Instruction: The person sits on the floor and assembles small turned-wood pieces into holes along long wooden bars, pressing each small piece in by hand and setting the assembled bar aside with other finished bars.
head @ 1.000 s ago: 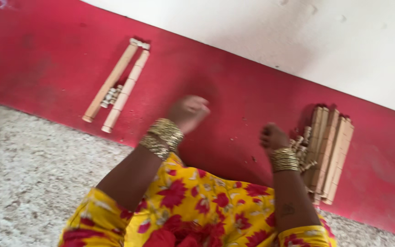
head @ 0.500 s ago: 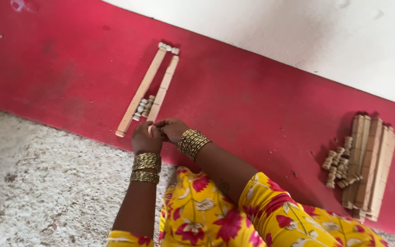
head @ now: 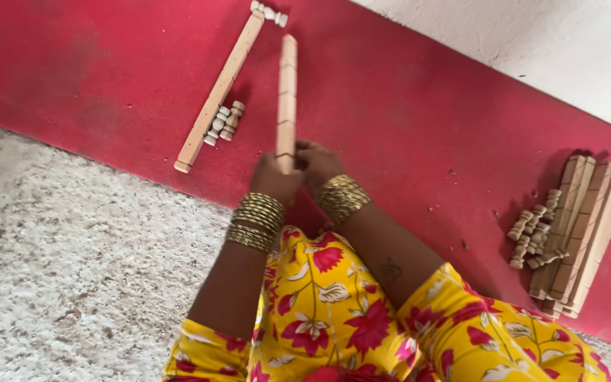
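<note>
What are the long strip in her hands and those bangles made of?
The strip, gripped by both hands, looks like pale unfinished wood: matte, with evenly spaced cross notches. The bangles look like gold-coloured metal, shiny and ridged; real gold or plating cannot be told.

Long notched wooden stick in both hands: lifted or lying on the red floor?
Lifted. Left hand and right hand grip the lower end of the long notched wooden stick; its shadow falls apart, near the other stick.

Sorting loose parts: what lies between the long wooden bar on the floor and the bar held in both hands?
A few small turned wooden pegs, in the head view.
</note>
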Motion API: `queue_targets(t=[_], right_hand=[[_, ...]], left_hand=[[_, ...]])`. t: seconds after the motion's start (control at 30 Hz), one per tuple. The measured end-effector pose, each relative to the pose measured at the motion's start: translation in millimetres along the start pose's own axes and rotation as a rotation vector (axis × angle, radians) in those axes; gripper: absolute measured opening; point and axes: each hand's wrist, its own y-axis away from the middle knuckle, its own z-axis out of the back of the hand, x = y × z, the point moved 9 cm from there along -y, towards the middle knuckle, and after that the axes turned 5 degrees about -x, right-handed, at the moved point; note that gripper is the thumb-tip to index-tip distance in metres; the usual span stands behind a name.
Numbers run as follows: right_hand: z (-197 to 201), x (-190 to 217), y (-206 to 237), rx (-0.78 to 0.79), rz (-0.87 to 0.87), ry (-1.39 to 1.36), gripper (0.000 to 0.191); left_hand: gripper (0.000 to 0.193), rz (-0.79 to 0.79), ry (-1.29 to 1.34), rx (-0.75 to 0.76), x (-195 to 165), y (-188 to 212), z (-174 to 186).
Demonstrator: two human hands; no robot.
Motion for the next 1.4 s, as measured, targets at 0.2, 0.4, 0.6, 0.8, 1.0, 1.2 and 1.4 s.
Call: queue_targets(t=[0.2, 0.4, 0.6, 0.8, 1.0, 1.2, 1.4], right_hand=[[38, 84, 101, -0.094, 0.082, -0.367, 0.039], [138, 142, 205, -0.149, 0.228, -0.315, 0.034], [260, 147, 293, -0.170, 0.193, -0.226, 0.013], [350, 165, 350, -0.455, 0.259, -0.405, 0.035], [385, 200, 349, -0.603, 0.357, -0.650, 0.050], [412, 217, 311, -0.521, 0.328, -0.706, 0.038], [477, 210, 310, -0.550, 0.244, 0.811, 0.024]], left_hand=[[0.068, -0.527, 0.005, -0.067, -98, 88, -37], [0.060, -0.337, 0.283, 0.297, -156, 182, -122], [0.032, -0.623, 0.211, -0.009, -219, 256, -144], [0.026, -0.532, 0.243, 0.007, -239, 294, -211], [0.020, -0.681, 0.369, 0.019, -246, 296, -240], [0.022, -0.705, 0.546, 0.062, -250, 260, -260], [0.023, -0.634, 0.728, 0.054, -239, 221, -260]])
